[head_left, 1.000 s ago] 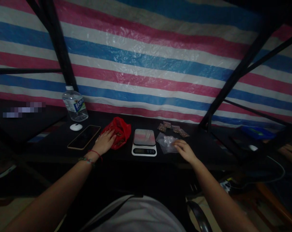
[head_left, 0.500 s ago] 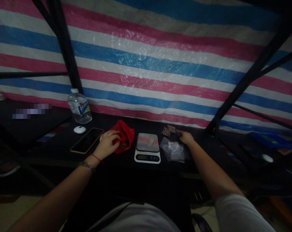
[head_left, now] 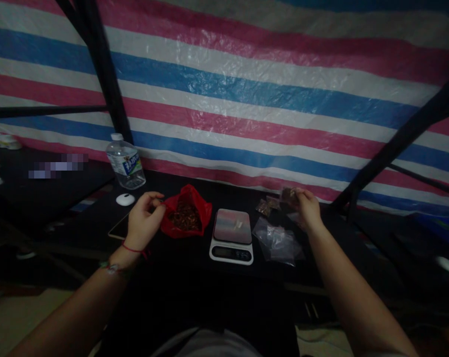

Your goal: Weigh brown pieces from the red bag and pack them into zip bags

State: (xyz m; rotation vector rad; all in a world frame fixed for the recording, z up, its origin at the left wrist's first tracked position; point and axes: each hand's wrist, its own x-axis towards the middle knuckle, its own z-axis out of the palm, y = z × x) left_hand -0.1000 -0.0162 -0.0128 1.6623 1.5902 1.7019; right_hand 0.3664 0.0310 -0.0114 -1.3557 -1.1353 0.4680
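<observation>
My left hand [head_left: 144, 216] is curled at the left rim of a red plastic bag [head_left: 205, 214], thumb and fingertips closed against its edge. The bag lies wide open, with many small reddish-brown pieces [head_left: 185, 216] inside. In my right hand [head_left: 309, 208], pinched between thumb and fingers, is a small clear bag [head_left: 289, 195] with brown contents, raised above the table. Below and left of it lie small filled bags [head_left: 263, 208]. A pile of flat clear bags [head_left: 278, 243] sits between my right arm and a white digital scale [head_left: 231, 253]. Something small and pale [head_left: 239, 224] shows on its plate, perhaps a reflection.
A phone [head_left: 120, 227] lies partly behind my left hand. Beyond it are a white mouse-like object [head_left: 125, 199] and a clear bottle [head_left: 125, 166]. Black metal posts [head_left: 105, 74] and a striped plastic sheet [head_left: 227, 99] bound the black table [head_left: 194, 253].
My left hand has moved left from over the red bag, whose opening and contents now show. My right hand has lifted a small filled bag off the table. The view has shifted slightly.
</observation>
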